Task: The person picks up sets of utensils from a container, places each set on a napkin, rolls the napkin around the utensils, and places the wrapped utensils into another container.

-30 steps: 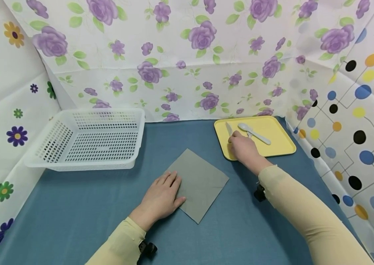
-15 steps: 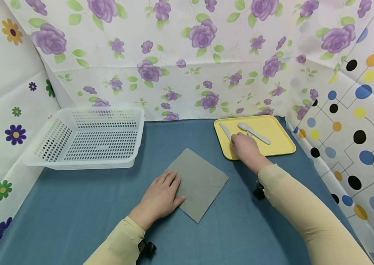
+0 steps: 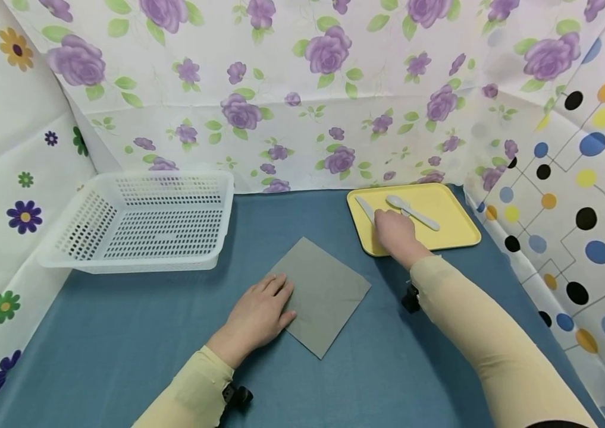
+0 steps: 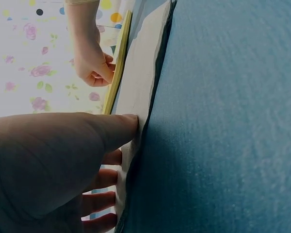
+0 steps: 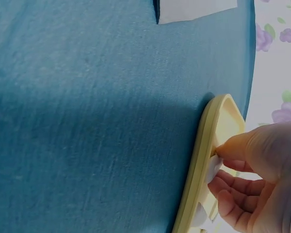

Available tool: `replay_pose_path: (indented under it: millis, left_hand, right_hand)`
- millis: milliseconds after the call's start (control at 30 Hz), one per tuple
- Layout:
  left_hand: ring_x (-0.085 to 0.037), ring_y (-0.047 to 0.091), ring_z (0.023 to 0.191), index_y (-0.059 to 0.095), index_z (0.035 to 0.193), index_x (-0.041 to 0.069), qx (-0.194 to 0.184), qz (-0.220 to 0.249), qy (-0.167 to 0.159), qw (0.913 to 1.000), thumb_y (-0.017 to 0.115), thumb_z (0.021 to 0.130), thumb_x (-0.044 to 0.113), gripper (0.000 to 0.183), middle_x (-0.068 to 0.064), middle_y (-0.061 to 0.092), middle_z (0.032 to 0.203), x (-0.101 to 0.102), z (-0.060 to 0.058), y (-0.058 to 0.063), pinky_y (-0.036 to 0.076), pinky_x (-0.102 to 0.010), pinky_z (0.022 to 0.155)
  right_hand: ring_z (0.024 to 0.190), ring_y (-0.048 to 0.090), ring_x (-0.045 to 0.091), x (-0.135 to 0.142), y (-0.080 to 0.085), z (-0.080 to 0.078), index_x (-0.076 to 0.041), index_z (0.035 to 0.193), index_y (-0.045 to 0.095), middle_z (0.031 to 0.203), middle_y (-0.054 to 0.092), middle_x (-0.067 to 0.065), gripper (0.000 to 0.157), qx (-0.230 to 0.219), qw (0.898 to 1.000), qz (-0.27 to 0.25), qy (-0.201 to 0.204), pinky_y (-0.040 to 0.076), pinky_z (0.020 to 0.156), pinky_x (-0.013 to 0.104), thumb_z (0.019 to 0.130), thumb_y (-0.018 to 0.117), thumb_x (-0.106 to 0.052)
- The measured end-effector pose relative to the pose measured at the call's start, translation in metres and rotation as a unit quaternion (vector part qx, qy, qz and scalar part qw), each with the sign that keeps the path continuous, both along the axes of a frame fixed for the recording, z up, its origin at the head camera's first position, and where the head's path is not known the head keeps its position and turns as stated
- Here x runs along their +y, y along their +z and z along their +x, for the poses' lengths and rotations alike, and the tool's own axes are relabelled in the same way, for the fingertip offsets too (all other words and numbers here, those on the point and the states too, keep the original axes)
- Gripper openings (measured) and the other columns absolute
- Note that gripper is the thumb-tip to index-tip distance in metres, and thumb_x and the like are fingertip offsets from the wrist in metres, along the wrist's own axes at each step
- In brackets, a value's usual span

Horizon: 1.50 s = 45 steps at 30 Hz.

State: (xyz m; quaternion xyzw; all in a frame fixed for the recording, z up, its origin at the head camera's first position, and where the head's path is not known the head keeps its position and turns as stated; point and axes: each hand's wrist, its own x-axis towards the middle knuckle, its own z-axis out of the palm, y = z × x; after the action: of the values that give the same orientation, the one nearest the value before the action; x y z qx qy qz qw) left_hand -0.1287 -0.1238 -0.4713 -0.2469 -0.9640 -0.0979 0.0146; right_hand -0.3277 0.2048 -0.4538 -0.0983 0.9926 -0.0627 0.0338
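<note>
My left hand [image 3: 258,315] lies with fingers spread over the left edge of a grey folded cloth napkin [image 3: 329,297]. In the left wrist view, the thumb and fingertips rest on the napkin's edge [image 4: 143,63]. At the yellow tray [image 3: 454,229], my right hand [image 3: 394,233] pinches the handle of a light grey table knife [image 3: 364,208]; the blade points to the tray's far left corner. A pale handle end [image 5: 213,167] shows between thumb and fingers in the right wrist view. Beside the hand lies a light grey spoon [image 3: 414,213], over another piece mostly hidden.
A white perforated plastic basket [image 3: 208,261] stands at the back left. Blue cloth [image 3: 136,345] covers the table. Patterned sheets [image 3: 291,148] hang behind and along both sides. Black wrist cameras [image 3: 239,397] are strapped to both forearms.
The knife has shifted left and turned toward the tray's far left corner, then stayed there. My right hand has moved slightly right along the handle. The left hand stays on the napkin.
</note>
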Motion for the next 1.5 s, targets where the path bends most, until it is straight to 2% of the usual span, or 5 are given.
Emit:
replay_pose_path:
  millis: [200, 367, 533, 933, 1500]
  left_hand:
    - [-0.043, 0.051, 0.150, 0.062, 0.155, 0.001, 0.006, -0.005, 0.001, 1.0000, 0.075, 0.109, 0.036, 0.060, -0.023, 0.055, 0.161, 0.000, 0.000, -0.001, 0.044, -0.059, 0.122]
    - [-0.043, 0.051, 0.151, 0.061, 0.156, 0.002, 0.009, -0.010, 0.000, 0.9999, 0.074, 0.109, 0.037, 0.061, -0.023, 0.055, 0.161, 0.000, -0.001, -0.002, 0.044, -0.059, 0.123]
    - [-0.042, 0.050, 0.151, 0.061, 0.157, 0.002, 0.005, -0.009, 0.002, 0.9999, 0.074, 0.109, 0.038, 0.061, -0.022, 0.055, 0.162, 0.000, 0.000, -0.003, 0.044, -0.059, 0.122]
    - [-0.043, 0.049, 0.152, 0.060, 0.157, 0.002, -0.001, -0.005, 0.001, 1.0000, 0.074, 0.109, 0.036, 0.061, -0.023, 0.054, 0.162, 0.000, 0.000, 0.000, 0.043, -0.060, 0.123]
    - [-0.044, 0.048, 0.153, 0.060, 0.157, 0.001, -0.007, 0.004, 0.000, 1.0000, 0.074, 0.109, 0.035, 0.060, -0.024, 0.053, 0.163, -0.001, 0.000, -0.001, 0.043, -0.061, 0.123]
  right_hand:
    - [0.069, 0.059, 0.031, 0.000, 0.002, -0.003, -0.002, 0.093, 0.062, 0.076, 0.061, 0.014, 0.015, -0.031, 0.999, -0.024, -0.015, 0.048, 0.065, 0.045, 0.106, 0.055, -0.005]
    - [0.067, 0.054, 0.028, 0.003, -0.002, -0.002, -0.005, 0.087, 0.057, 0.071, 0.055, 0.010, 0.016, -0.031, 0.998, -0.044, -0.014, 0.045, 0.066, 0.042, 0.103, 0.059, -0.005]
    - [0.066, 0.052, 0.029, 0.003, -0.004, 0.002, -0.005, 0.085, 0.055, 0.070, 0.052, 0.010, 0.016, -0.014, 0.998, -0.065, -0.009, 0.043, 0.066, 0.041, 0.101, 0.059, -0.004]
    - [0.071, 0.056, 0.032, -0.005, -0.001, 0.021, -0.007, 0.089, 0.056, 0.081, 0.057, 0.013, 0.014, 0.054, 0.995, -0.089, 0.009, 0.046, 0.067, 0.045, 0.102, 0.061, -0.006]
    - [0.070, 0.052, 0.028, -0.017, 0.008, 0.053, -0.009, 0.088, 0.056, 0.081, 0.053, 0.011, 0.017, 0.088, 0.990, -0.104, 0.039, 0.043, 0.062, 0.043, 0.101, 0.067, -0.006]
